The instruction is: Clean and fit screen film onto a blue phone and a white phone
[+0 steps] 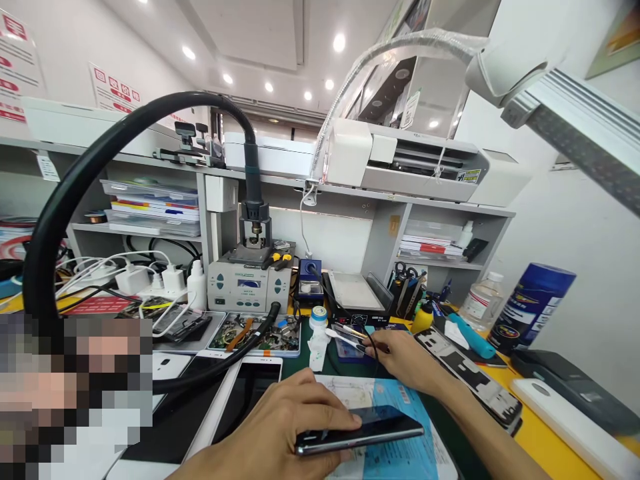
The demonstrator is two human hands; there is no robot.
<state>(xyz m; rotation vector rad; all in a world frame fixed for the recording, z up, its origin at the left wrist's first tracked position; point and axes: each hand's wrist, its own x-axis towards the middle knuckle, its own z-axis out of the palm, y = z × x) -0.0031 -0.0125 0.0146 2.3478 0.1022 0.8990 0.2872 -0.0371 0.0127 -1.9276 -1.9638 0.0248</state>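
Note:
My left hand (pixel 300 417) grips a dark smartphone (pixel 380 427) by one end, thumb on its glossy face. The phone is tilted above a blue-and-white printed mat (pixel 400 460). Farther off, my right hand (pixel 400 357) reaches to several slim tools (pixel 347 335), one of them white-tipped. Its fingertips are closed together at the tools' near ends; which tool they grip, if any, is hard to make out. Beside the tools stands a small bottle with a blue-and-white top (pixel 319 317), and a crumpled white tissue (pixel 317 350) is next to it.
A hot air station (pixel 250 287) stands at the back, its black hose (pixel 125 127) arching over the left side. Phones and a tray of circuit boards (pixel 260 333) lie left. To the right are a disassembled phone frame (pixel 470 377), a clear bottle (pixel 483 300) and a blue spray can (pixel 533 307).

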